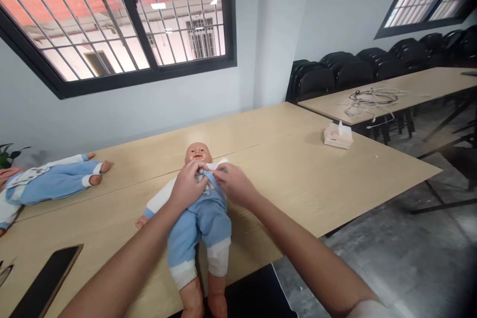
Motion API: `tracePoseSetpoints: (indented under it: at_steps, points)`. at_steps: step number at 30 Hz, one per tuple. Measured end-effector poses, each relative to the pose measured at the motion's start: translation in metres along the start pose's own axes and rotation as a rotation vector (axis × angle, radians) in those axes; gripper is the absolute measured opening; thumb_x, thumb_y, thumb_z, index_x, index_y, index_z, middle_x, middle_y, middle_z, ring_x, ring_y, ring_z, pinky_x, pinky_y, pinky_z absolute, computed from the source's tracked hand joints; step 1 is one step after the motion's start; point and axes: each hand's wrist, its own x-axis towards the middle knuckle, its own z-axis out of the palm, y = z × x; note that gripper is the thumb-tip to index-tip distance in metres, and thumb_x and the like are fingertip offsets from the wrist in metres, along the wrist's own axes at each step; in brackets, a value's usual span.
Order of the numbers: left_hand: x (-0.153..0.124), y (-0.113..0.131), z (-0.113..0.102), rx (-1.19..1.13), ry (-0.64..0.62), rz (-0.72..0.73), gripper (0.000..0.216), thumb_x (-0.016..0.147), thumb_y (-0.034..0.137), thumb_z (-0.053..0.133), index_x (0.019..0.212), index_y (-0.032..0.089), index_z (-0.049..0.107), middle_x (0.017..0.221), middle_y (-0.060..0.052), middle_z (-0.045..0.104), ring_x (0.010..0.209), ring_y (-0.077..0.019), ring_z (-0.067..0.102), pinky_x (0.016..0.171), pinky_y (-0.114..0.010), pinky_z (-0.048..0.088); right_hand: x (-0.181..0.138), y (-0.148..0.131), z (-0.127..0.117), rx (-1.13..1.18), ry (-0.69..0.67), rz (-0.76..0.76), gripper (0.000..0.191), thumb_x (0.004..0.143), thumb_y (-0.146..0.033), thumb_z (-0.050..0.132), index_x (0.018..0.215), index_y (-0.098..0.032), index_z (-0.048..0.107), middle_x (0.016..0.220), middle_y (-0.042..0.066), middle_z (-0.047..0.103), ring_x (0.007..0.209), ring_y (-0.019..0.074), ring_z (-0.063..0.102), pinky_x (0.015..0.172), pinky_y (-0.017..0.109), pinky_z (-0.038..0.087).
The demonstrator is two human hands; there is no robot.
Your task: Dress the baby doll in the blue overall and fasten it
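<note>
A baby doll point(197, 152) in a blue and white suit point(201, 223) lies on its back on the wooden table point(298, 174), its head away from me and its legs over the near edge. My left hand point(188, 185) is closed on the suit's collar at the doll's chest. My right hand point(233, 184) pinches the same collar area from the right, just under the chin. The fingertips of both hands meet over the fabric.
A second doll point(52, 179) in blue lies at the table's left. A dark phone point(46, 280) rests at the near left edge. A tissue box point(338, 135) sits at the right. Another table with tangled cables point(368, 99) and black chairs point(354, 69) stands behind.
</note>
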Motion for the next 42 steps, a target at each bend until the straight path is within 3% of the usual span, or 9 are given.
tracePoseSetpoints:
  at_steps: [4, 8, 11, 16, 19, 23, 31, 37, 42]
  points:
    - [0.006, 0.0, -0.004, -0.052, -0.007, -0.084, 0.013, 0.08, 0.015, 0.059, 0.092, 0.022, 0.06, 0.094, -0.002, 0.062, 0.088, -0.0194, 0.058, 0.082, -0.031, 0.047, 0.006, -0.024, 0.005, 0.208, -0.108, 0.018, 0.025, 0.085, -0.008, 0.052, 0.09, -0.021, 0.072, 0.107, 0.007, 0.068, 0.107, 0.0244, 0.057, 0.101, 0.043, 0.04]
    - [0.011, -0.006, -0.006, 0.017, -0.092, -0.113, 0.017, 0.077, 0.014, 0.061, 0.092, 0.022, 0.057, 0.087, 0.0, 0.058, 0.083, -0.0196, 0.056, 0.078, -0.031, 0.046, 0.001, -0.019, 0.001, 0.687, -0.062, 0.228, 0.022, 0.095, -0.028, 0.053, 0.083, -0.02, 0.07, 0.095, 0.005, 0.068, 0.098, 0.0218, 0.06, 0.096, 0.037, 0.045]
    - [0.01, -0.002, -0.009, 0.087, -0.124, -0.005, 0.014, 0.081, 0.02, 0.063, 0.091, 0.022, 0.052, 0.094, -0.003, 0.061, 0.094, -0.0232, 0.058, 0.085, -0.035, 0.046, -0.003, -0.013, 0.003, 0.921, -0.014, 0.392, 0.028, 0.094, -0.046, 0.062, 0.087, -0.02, 0.07, 0.094, 0.004, 0.067, 0.093, 0.0209, 0.059, 0.091, 0.035, 0.046]
    - [-0.007, 0.021, -0.009, 0.286, -0.28, 0.154, 0.014, 0.092, 0.036, 0.062, 0.091, 0.023, 0.057, 0.095, -0.006, 0.065, 0.096, -0.0272, 0.057, 0.088, -0.041, 0.044, -0.009, -0.004, 0.013, 1.139, 0.044, 0.47, 0.034, 0.087, -0.053, 0.071, 0.084, -0.02, 0.07, 0.09, 0.004, 0.068, 0.091, 0.0207, 0.059, 0.091, 0.035, 0.046]
    - [-0.02, 0.032, -0.003, 0.492, -0.279, 0.084, 0.022, 0.09, 0.042, 0.066, 0.1, 0.023, 0.061, 0.095, -0.009, 0.068, 0.096, -0.0319, 0.057, 0.083, -0.045, 0.042, -0.011, -0.001, 0.018, 1.19, 0.074, 0.508, 0.032, 0.083, -0.052, 0.075, 0.082, -0.02, 0.069, 0.089, 0.003, 0.067, 0.091, 0.0205, 0.059, 0.091, 0.035, 0.045]
    - [-0.027, 0.04, 0.004, 0.65, -0.247, 0.082, 0.024, 0.087, 0.045, 0.069, 0.094, 0.022, 0.065, 0.094, -0.013, 0.066, 0.1, -0.036, 0.056, 0.082, -0.047, 0.041, -0.011, -0.001, 0.022, 1.179, 0.109, 0.493, 0.031, 0.085, -0.05, 0.073, 0.083, -0.02, 0.069, 0.09, 0.003, 0.067, 0.093, 0.0199, 0.059, 0.096, 0.035, 0.043]
    - [-0.01, 0.045, 0.004, 0.624, -0.114, 0.097, 0.019, 0.098, 0.034, 0.053, 0.093, 0.021, 0.066, 0.102, -0.013, 0.064, 0.099, -0.0326, 0.057, 0.082, -0.045, 0.043, -0.007, -0.001, 0.016, 0.959, 0.154, 0.418, 0.029, 0.091, -0.05, 0.065, 0.086, -0.021, 0.069, 0.091, 0.002, 0.065, 0.093, 0.0194, 0.056, 0.093, 0.033, 0.043]
    - [-0.016, 0.036, -0.001, 0.559, -0.276, 0.072, 0.033, 0.091, 0.052, 0.068, 0.105, 0.023, 0.063, 0.103, -0.009, 0.066, 0.096, -0.0288, 0.061, 0.078, -0.038, 0.047, -0.009, -0.005, 0.021, 0.966, 0.199, 0.468, 0.031, 0.091, -0.051, 0.063, 0.085, -0.021, 0.067, 0.093, 0.002, 0.065, 0.096, 0.0195, 0.057, 0.095, 0.033, 0.043]
    - [-0.027, 0.037, -0.004, 0.657, -0.291, 0.01, 0.024, 0.091, 0.041, 0.067, 0.104, 0.022, 0.063, 0.1, -0.012, 0.066, 0.096, -0.0318, 0.06, 0.075, -0.039, 0.046, -0.009, -0.004, 0.025, 0.995, 0.206, 0.471, 0.03, 0.091, -0.049, 0.064, 0.087, -0.021, 0.07, 0.096, 0.003, 0.067, 0.101, 0.0205, 0.058, 0.101, 0.035, 0.042]
